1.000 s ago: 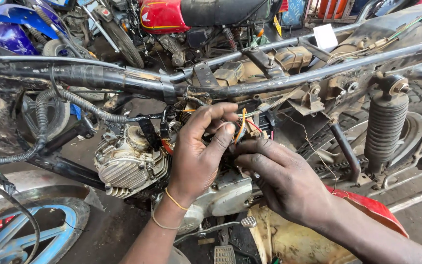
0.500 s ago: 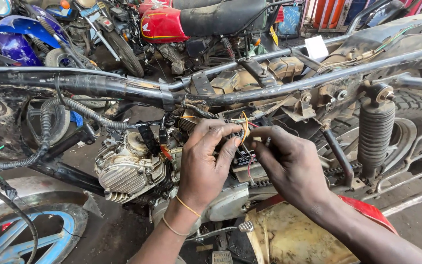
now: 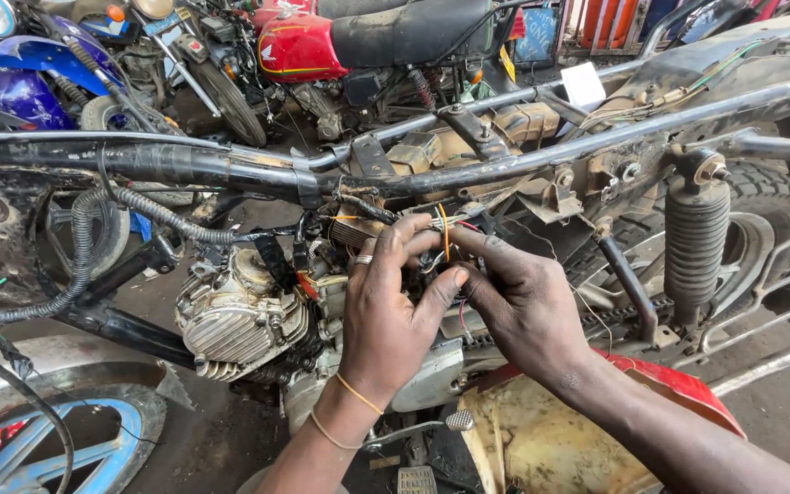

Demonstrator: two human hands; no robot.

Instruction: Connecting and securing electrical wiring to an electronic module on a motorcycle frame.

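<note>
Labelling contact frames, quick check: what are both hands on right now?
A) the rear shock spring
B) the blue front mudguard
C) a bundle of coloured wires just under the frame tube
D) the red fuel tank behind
C: the left hand and right hand meet at the coloured wires under the frame tube, above the engine; the shock spring stands off to the right, untouched.

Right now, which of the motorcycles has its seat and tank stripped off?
The near one, its bare frame under both hands; the red motorcycle behind keeps its seat and tank.
</note>
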